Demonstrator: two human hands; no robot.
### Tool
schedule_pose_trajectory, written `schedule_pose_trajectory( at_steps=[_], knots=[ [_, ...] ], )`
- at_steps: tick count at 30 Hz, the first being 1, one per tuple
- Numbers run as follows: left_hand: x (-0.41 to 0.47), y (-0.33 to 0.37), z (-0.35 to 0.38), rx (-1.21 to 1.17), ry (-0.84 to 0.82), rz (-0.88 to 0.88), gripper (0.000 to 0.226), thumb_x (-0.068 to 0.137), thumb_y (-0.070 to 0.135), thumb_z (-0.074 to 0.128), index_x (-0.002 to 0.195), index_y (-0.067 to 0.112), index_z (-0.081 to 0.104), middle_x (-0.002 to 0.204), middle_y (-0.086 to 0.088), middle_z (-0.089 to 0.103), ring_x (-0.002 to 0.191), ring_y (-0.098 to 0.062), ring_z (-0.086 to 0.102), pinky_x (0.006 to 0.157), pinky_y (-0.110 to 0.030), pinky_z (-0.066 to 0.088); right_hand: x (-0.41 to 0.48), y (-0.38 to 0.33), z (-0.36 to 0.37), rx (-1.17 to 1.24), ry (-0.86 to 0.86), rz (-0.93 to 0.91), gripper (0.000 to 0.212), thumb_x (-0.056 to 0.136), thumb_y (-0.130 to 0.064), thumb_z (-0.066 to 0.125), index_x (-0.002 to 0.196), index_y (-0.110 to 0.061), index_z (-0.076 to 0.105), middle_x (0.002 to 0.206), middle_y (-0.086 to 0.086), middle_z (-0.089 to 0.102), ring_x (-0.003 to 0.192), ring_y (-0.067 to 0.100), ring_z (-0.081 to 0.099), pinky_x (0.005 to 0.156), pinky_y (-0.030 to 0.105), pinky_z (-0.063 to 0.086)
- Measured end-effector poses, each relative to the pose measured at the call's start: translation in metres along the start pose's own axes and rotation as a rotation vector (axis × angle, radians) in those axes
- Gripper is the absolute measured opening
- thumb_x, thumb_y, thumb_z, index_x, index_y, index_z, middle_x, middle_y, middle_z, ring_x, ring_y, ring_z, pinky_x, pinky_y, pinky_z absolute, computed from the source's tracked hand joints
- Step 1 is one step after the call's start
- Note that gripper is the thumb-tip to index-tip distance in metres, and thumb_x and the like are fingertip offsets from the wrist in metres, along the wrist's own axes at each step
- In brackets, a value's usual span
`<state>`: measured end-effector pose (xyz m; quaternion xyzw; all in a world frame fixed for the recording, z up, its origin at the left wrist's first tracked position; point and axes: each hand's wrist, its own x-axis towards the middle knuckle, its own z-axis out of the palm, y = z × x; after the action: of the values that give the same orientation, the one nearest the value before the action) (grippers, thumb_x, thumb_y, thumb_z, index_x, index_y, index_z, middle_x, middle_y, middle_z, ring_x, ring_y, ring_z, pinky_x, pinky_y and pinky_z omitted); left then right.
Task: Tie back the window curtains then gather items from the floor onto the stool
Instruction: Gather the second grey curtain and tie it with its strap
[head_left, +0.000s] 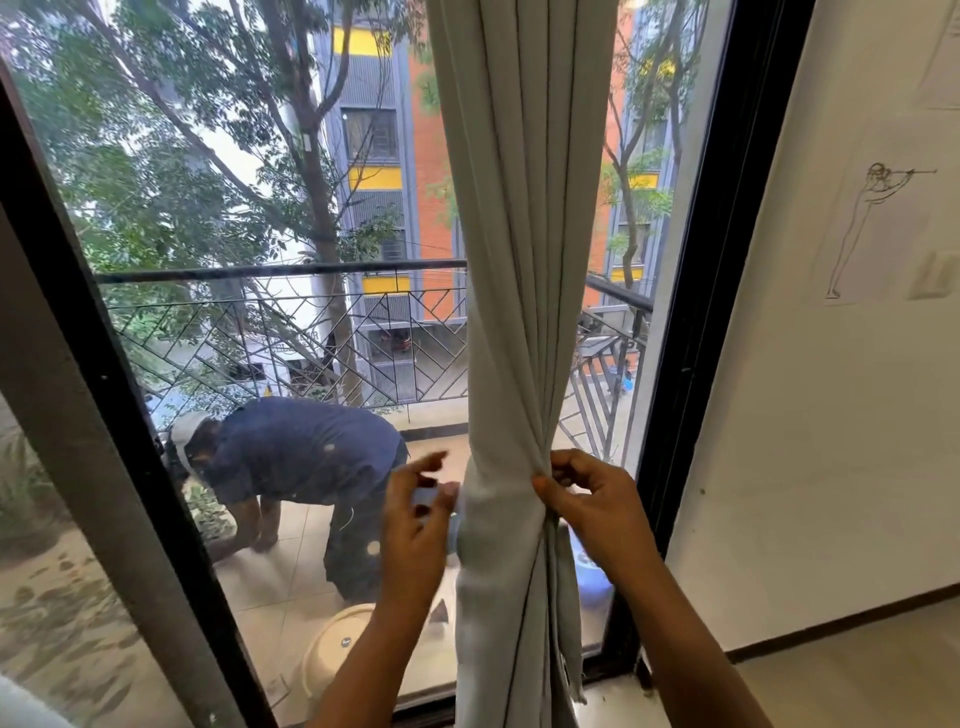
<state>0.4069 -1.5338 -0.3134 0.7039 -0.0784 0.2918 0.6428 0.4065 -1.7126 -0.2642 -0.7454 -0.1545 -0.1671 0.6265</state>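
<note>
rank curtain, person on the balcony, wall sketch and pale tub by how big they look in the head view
1. curtain
2. person on the balcony
3. wall sketch and pale tub look alike; an arm hides part of the tub, so unranked

Left of the hands motion-blurred, with an indistinct pale strip, perhaps a tie.

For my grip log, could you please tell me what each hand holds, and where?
The right hand pinches the gathered curtain at its right-side folds, at the narrowed waist. The left hand is at its left edge; blur hides any grip.
</note>
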Motion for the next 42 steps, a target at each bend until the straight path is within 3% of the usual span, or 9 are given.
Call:
schedule_pose_trajectory(
  at_steps=[4, 7, 11, 16, 25, 30, 32, 39, 42],
  knots=[
    [0.033, -0.013, 0.007, -0.031, -0.163, -0.283, 0.06, 0.092, 0.027, 0.062, 0.145, 0.029, 0.033, 0.14, 0.007, 0.045, 0.125, -0.006, 0.045, 0.098, -0.026, 0.043, 0.004, 0.001, -0.033, 0.258, -0.117, 0.116, 0.022, 0.08, 0.012, 0.06, 0.084, -0.008, 0.069, 0.073, -0.003, 0.072, 0.071, 0.008, 0.066, 0.067, 0.019, 0.052],
    [0.038, -0.019, 0.021, -0.262, -0.331, -0.381, 0.037, 0.092, 0.01, 0.059, 0.129, 0.008, 0.052, 0.109, -0.004, 0.069, 0.101, -0.012, 0.066, 0.083, -0.022, 0.053, 0.01, 0.002, -0.048, 0.287, -0.144, 0.148, 0.017, 0.083, 0.014, 0.055, 0.088, 0.001, 0.065, 0.071, -0.003, 0.072, 0.067, 0.006, 0.065, 0.064, 0.017, 0.051],
    [0.027, -0.019, 0.025, -0.168, -0.087, -0.238, 0.008, 0.082, -0.001, 0.067, 0.089, 0.003, 0.069, 0.077, -0.002, 0.073, 0.076, -0.014, 0.068, 0.067, -0.019, 0.053, 0.016, 0.005, -0.053, 0.029, 0.045, 0.11, 0.016, 0.082, 0.002, 0.067, 0.081, -0.014, 0.069, 0.071, -0.001, 0.069, 0.067, 0.008, 0.061, 0.069, 0.025, 0.051],
    [-0.006, 0.003, 0.028, 0.011, 0.125, -0.044, 0.01, 0.08, 0.01, 0.073, 0.08, 0.02, 0.068, 0.074, 0.002, 0.07, 0.067, -0.007, 0.066, 0.063, -0.019, 0.053, 0.005, 0.003, -0.016, -0.382, 0.379, -0.026, 0.009, 0.076, -0.023, 0.072, 0.079, -0.023, 0.063, 0.07, -0.011, 0.063, 0.065, 0.006, 0.059, 0.063, 0.029, 0.05],
    [-0.023, 0.02, 0.021, 0.21, 0.156, 0.109, 0.019, 0.08, 0.017, 0.074, 0.079, 0.031, 0.062, 0.073, 0.012, 0.066, 0.072, -0.006, 0.065, 0.061, -0.011, 0.05, -0.03, -0.01, 0.017, -0.338, 0.312, -0.087, 0.015, 0.081, -0.027, 0.07, 0.092, -0.024, 0.062, 0.085, -0.013, 0.063, 0.079, -0.001, 0.058, 0.071, 0.021, 0.05],
    [-0.016, 0.02, 0.023, 0.362, 0.092, 0.212, 0.022, 0.082, 0.037, 0.071, 0.076, 0.019, 0.06, 0.069, 0.007, 0.062, 0.06, -0.008, 0.061, 0.054, -0.018, 0.05, -0.04, -0.023, 0.028, -0.332, 0.222, -0.061, 0.036, 0.073, -0.056, 0.067, 0.097, -0.033, 0.054, 0.088, -0.022, 0.058, 0.082, -0.004, 0.056, 0.073, 0.018, 0.05],
    [-0.015, 0.017, 0.024, 0.412, 0.106, 0.241, 0.018, 0.084, 0.02, 0.07, 0.073, 0.019, 0.055, 0.065, 0.004, 0.059, 0.056, -0.01, 0.057, 0.05, -0.023, 0.047, -0.039, -0.027, 0.031, -0.422, 0.206, -0.054, 0.049, 0.066, -0.067, 0.064, 0.099, -0.034, 0.05, 0.086, -0.024, 0.05, 0.077, -0.003, 0.051, 0.068, 0.012, 0.042],
    [-0.016, 0.02, 0.01, 0.265, 0.144, 0.145, 0.009, 0.082, 0.019, 0.074, 0.08, 0.016, 0.065, 0.073, 0.006, 0.066, 0.074, -0.006, 0.063, 0.062, -0.008, 0.047, -0.013, -0.016, 0.035, -0.633, 0.32, -0.106, 0.031, 0.075, -0.037, 0.07, 0.092, -0.019, 0.051, 0.082, -0.001, 0.064, 0.074, 0.024, 0.064, 0.064, 0.034, 0.052],
    [-0.016, 0.022, -0.001, 0.2, 0.21, 0.082, 0.011, 0.081, 0.017, 0.073, 0.081, 0.009, 0.066, 0.074, 0.002, 0.067, 0.074, -0.004, 0.063, 0.063, -0.006, 0.046, -0.007, -0.012, 0.041, -0.69, 0.382, -0.203, 0.034, 0.068, -0.029, 0.08, 0.091, -0.015, 0.058, 0.076, 0.001, 0.066, 0.063, 0.022, 0.065, 0.055, 0.024, 0.048]
  ],
)
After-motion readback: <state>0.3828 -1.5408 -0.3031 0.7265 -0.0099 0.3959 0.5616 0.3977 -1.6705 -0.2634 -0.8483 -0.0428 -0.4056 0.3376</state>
